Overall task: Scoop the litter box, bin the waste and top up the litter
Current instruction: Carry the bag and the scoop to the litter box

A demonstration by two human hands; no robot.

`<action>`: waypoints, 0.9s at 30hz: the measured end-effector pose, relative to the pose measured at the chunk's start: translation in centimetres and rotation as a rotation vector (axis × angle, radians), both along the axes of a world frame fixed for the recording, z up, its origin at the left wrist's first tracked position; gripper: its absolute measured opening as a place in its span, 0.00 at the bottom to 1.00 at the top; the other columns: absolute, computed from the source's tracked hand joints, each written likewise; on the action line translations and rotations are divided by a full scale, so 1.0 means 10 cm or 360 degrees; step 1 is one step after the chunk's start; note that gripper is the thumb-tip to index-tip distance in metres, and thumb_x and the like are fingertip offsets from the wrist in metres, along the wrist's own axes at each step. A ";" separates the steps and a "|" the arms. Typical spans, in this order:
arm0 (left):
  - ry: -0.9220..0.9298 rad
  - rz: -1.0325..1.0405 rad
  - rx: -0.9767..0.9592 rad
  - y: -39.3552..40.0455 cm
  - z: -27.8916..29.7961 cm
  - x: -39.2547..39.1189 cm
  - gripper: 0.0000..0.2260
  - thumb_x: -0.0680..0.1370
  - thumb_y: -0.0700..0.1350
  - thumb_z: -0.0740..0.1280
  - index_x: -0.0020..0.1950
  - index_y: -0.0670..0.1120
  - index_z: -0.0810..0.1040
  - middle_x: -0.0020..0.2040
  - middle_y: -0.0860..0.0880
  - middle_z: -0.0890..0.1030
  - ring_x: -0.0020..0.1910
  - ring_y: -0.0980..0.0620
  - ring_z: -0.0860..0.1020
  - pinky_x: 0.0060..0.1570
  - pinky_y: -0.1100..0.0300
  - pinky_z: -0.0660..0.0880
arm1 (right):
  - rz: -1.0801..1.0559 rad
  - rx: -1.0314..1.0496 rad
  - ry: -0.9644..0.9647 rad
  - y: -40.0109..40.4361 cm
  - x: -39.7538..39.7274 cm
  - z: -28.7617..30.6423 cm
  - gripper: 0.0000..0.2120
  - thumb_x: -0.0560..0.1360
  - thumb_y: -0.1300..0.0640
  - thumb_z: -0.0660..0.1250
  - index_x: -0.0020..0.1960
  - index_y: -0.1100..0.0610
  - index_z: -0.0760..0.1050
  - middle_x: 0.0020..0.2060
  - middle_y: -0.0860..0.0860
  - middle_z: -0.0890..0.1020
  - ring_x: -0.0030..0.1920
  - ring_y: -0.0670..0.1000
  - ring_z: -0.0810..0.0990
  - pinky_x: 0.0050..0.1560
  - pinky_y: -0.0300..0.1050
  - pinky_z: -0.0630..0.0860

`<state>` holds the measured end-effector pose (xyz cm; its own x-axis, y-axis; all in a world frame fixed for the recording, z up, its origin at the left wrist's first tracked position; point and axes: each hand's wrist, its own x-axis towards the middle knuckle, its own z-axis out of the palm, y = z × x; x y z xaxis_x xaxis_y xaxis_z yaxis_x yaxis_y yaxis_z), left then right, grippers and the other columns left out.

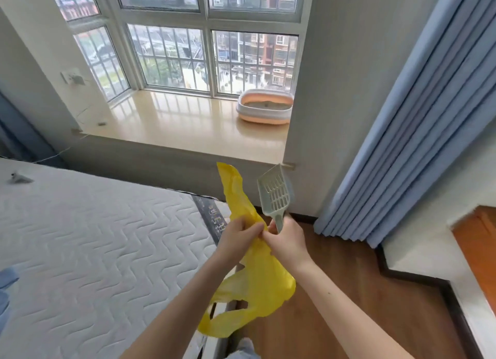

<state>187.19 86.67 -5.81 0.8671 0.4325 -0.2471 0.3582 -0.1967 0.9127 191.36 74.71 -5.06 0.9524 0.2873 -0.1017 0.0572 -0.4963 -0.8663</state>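
Note:
A white and orange litter box sits at the right end of the window sill, far ahead of me, with pale litter inside. My right hand grips the handle of a pale green slotted litter scoop, held upright, and its fingertips also pinch a yellow plastic bag. My left hand is closed on the same bag beside it. The bag hangs below my hands, and one end sticks up above them.
A bare quilted mattress fills the lower left. Blue curtains hang on the right beside a white wall. Wooden floor runs between the bed and the wall. An orange surface shows at the far right.

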 end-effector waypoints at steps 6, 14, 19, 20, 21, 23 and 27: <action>0.0040 -0.0010 0.0012 0.46 0.00 0.97 0.22 0.69 0.56 0.66 0.50 0.38 0.78 0.45 0.40 0.82 0.45 0.45 0.80 0.47 0.47 0.76 | -0.0049 0.0073 0.0090 0.40 0.94 0.02 0.11 0.69 0.54 0.72 0.39 0.53 0.69 0.35 0.48 0.75 0.35 0.49 0.76 0.37 0.48 0.77; 0.0123 0.0016 0.0080 0.70 -0.22 2.39 0.17 0.73 0.53 0.67 0.45 0.38 0.79 0.43 0.40 0.81 0.43 0.45 0.80 0.43 0.48 0.76 | 0.0005 0.0031 0.0135 0.67 2.40 -0.24 0.10 0.69 0.55 0.71 0.38 0.54 0.69 0.34 0.49 0.75 0.36 0.50 0.77 0.39 0.56 0.80; 0.0222 0.0113 0.0116 0.84 -0.26 3.36 0.13 0.76 0.48 0.65 0.45 0.38 0.78 0.44 0.40 0.80 0.40 0.49 0.78 0.34 0.59 0.70 | 0.0148 -0.0002 0.0158 0.85 3.49 -0.30 0.09 0.69 0.55 0.71 0.40 0.55 0.70 0.37 0.50 0.76 0.39 0.52 0.79 0.40 0.56 0.80; 0.0235 0.0139 0.0100 0.86 -0.25 3.54 0.12 0.76 0.49 0.65 0.45 0.39 0.78 0.44 0.41 0.80 0.41 0.49 0.79 0.36 0.57 0.72 | 0.0184 -0.0019 0.0162 0.90 3.69 -0.30 0.09 0.69 0.55 0.71 0.40 0.55 0.70 0.37 0.51 0.77 0.39 0.53 0.79 0.40 0.57 0.80; 0.0247 0.0164 0.0088 0.88 -0.23 3.70 0.11 0.76 0.48 0.64 0.45 0.40 0.78 0.43 0.42 0.80 0.41 0.49 0.79 0.37 0.55 0.73 | 0.0220 -0.0041 0.0159 0.94 3.87 -0.28 0.09 0.69 0.55 0.70 0.39 0.55 0.70 0.37 0.51 0.77 0.39 0.54 0.79 0.40 0.57 0.80; 0.0264 0.0219 0.0100 0.94 -0.18 3.99 0.10 0.77 0.47 0.64 0.43 0.41 0.78 0.41 0.45 0.80 0.40 0.50 0.78 0.35 0.59 0.72 | 0.0291 -0.0088 0.0124 1.03 4.22 -0.26 0.09 0.69 0.55 0.70 0.39 0.53 0.69 0.38 0.51 0.77 0.38 0.55 0.79 0.39 0.56 0.80; 0.0255 0.0343 0.0132 1.11 -0.12 4.47 0.09 0.77 0.44 0.63 0.42 0.40 0.77 0.36 0.48 0.77 0.35 0.53 0.75 0.32 0.61 0.69 | 0.0441 -0.0095 0.0088 1.30 4.77 -0.23 0.09 0.70 0.55 0.70 0.42 0.54 0.69 0.37 0.49 0.75 0.37 0.56 0.79 0.39 0.55 0.78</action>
